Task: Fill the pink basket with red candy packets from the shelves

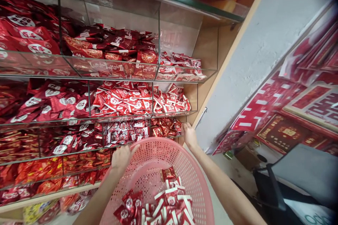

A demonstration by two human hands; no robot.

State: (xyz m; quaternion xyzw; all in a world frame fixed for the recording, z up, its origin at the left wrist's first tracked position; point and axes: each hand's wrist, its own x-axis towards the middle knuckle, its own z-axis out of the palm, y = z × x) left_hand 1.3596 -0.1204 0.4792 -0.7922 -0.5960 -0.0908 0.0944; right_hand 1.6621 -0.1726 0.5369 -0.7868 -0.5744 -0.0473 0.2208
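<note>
A pink perforated plastic basket (155, 154) is held up in front of tiered glass bins (148, 77) full of red wrapped sweets. My left hand (121, 157) grips the basket's far rim on the left, fingers curled over the edge. My right hand (189, 134) reaches past the basket's right side to the bin of shiny red-gold sweets (166, 127), fingers bent at the bin's front edge; whether it holds a sweet is hidden. Several red and red-and-white wrapped sweets (161, 205) lie in the basket's bottom.
Glass dividers split each shelf tier into compartments of different red packets (124, 100). A grey wall (253, 59) stands right of the shelves. Red paper decorations and framed items (293, 112) lean on the right. A dark chair (290, 186) stands low right.
</note>
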